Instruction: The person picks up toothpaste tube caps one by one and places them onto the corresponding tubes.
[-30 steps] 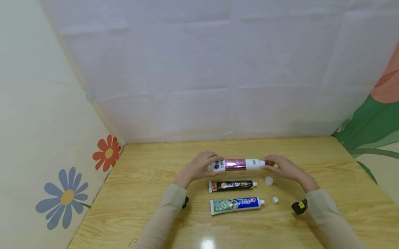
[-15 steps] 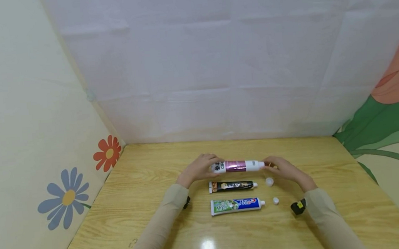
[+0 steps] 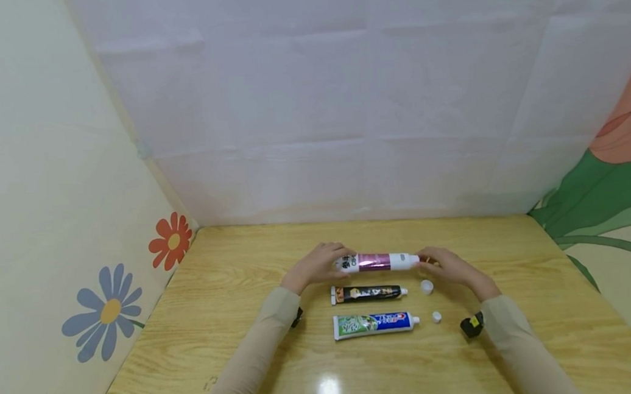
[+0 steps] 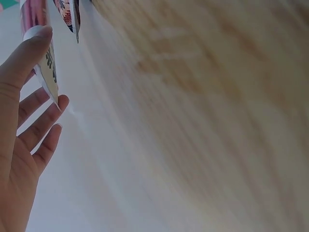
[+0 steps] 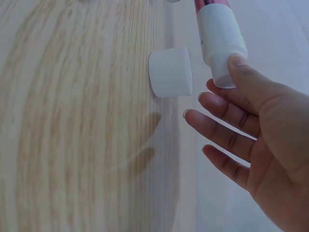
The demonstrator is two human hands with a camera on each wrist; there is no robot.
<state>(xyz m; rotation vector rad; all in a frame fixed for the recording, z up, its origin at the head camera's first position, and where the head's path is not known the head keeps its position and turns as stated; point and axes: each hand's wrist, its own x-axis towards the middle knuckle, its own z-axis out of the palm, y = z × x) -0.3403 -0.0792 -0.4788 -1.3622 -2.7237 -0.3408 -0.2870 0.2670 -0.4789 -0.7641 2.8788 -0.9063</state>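
A white and magenta toothpaste tube (image 3: 374,262) is held level between my hands, its tail to the left. My left hand (image 3: 317,265) pinches the flat tail end, thumb on the near face in the left wrist view. At the other end, my right hand (image 3: 452,268) pinches the narrow white cap (image 5: 222,71) with thumb and forefinger; its other fingers are spread loosely. Nearer to me lie a black toothpaste tube (image 3: 374,293) and a green and blue toothpaste tube (image 3: 373,325), both with their narrow tips to the right.
Two loose white caps lie right of the tubes, a larger cap (image 3: 427,287) beside the black tube and a smaller cap (image 3: 437,316) beside the green and blue one. The wooden table (image 3: 264,249) meets a pale wall covering (image 3: 292,180) at the back.
Both hands keep their hold on the white and magenta tube, which has shifted only very slightly. The tubes and caps on the table stay where they were.
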